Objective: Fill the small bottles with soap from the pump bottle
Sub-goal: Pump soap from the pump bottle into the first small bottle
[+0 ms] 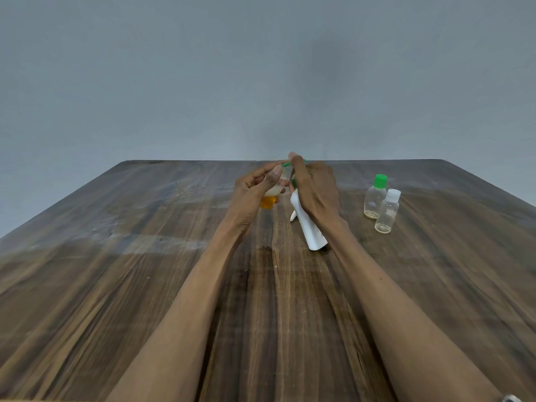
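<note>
Wood-grain table (145,285) meets grey wall (174,82); left hand (252,192) fingers grip small bottle (271,197), right hand (316,190) fingers grip pump bottle (307,227)

- honestly nothing readable here
- white pump bottle (309,227) has a tiny dark mark near its base, way too blurry to make out
- small bottles look totally unlabelled

We see both our forearms bare, with no sleeves in view. On our right wrist, at the frame's bottom edge, sits a silvery metal band (511,398), mostly cut off.
</note>
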